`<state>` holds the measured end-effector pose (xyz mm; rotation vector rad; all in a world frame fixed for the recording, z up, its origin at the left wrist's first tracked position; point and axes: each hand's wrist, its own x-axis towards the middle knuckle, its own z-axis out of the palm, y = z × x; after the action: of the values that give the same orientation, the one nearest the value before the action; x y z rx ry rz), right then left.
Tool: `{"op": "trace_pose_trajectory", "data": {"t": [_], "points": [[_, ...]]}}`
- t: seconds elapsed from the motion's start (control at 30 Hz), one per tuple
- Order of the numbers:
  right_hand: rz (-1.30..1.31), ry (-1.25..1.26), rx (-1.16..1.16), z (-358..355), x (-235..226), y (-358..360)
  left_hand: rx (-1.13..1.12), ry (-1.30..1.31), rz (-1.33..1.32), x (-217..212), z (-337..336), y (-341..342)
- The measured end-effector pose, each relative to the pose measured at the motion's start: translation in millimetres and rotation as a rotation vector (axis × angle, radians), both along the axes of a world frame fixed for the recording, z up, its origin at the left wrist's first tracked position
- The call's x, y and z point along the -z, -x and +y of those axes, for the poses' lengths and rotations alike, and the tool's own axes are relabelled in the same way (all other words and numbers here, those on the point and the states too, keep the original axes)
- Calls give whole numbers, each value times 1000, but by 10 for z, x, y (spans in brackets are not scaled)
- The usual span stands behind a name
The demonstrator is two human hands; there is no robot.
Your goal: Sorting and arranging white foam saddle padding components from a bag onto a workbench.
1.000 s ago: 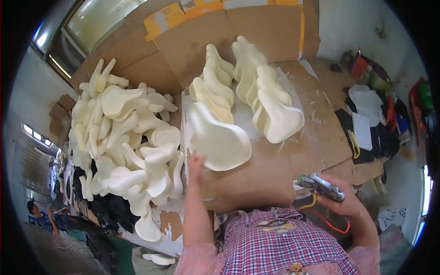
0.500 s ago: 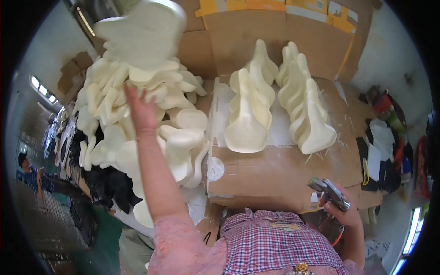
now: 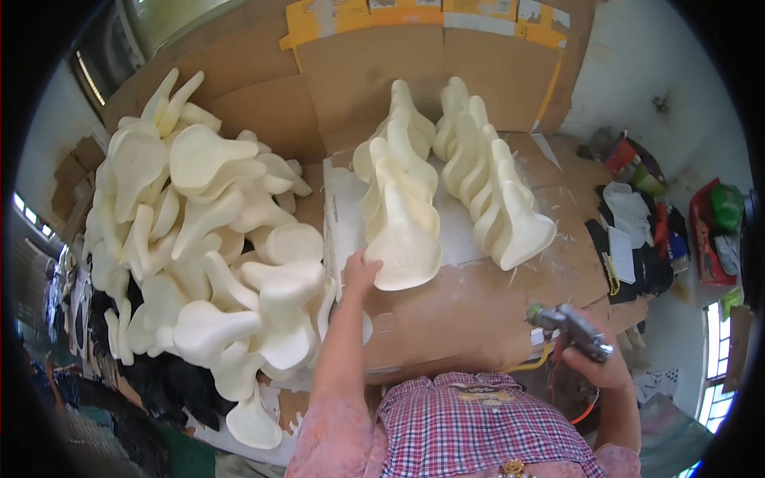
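My left hand [image 3: 362, 273] grips the left rim of the front cream foam bicycle saddle pad [image 3: 408, 259], with the thumb on its edge and the other fingers partly hidden. This pad leans at the near end of the left row of pads, its narrow nose pointing away from me. In my right hand [image 3: 594, 362] is a metal spray gun [image 3: 570, 328], held over the near right edge of the table and pointing left. A second row of nested saddle pads [image 3: 510, 215] stands to the right.
A large heap of loose saddle pads [image 3: 215, 231] fills the left side. Cardboard [image 3: 478, 311] covers the table, and a cardboard wall [image 3: 366, 72] rises behind. An orange hose [image 3: 586, 414] hangs below the gun. Dark cloths, a notepad [image 3: 621, 255] and a red bin [image 3: 709, 239] are at right.
My left hand has come from over the heap to the left row's front pad. The blurred pad above the heap is gone from there. The spray gun stays in my right hand.
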<state>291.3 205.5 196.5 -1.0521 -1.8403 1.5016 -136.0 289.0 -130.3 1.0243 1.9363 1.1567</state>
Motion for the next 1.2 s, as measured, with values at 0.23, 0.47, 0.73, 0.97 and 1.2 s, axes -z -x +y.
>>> {"op": "trace_pose_trajectory", "data": {"t": [0.23, 0.47, 0.73, 0.97, 1.2], "points": [[-1, -12, 144, 233, 61, 150, -256, -468, -586, -1125, -171, 525], [75, 1, 209, 318, -3, 212, -11, -342, -686, -765, 483, 149], [-32, 168, 148, 453, 236, 67, 139, -411, -70, -1074, 731, -120], [-55, 31, 161, 898, 176, 151, -303, -942, -710, -2095, 1020, 889], [143, -40, 123, 1020, -95, 356, -111, -66, -463, -74, 1405, 338]]}}
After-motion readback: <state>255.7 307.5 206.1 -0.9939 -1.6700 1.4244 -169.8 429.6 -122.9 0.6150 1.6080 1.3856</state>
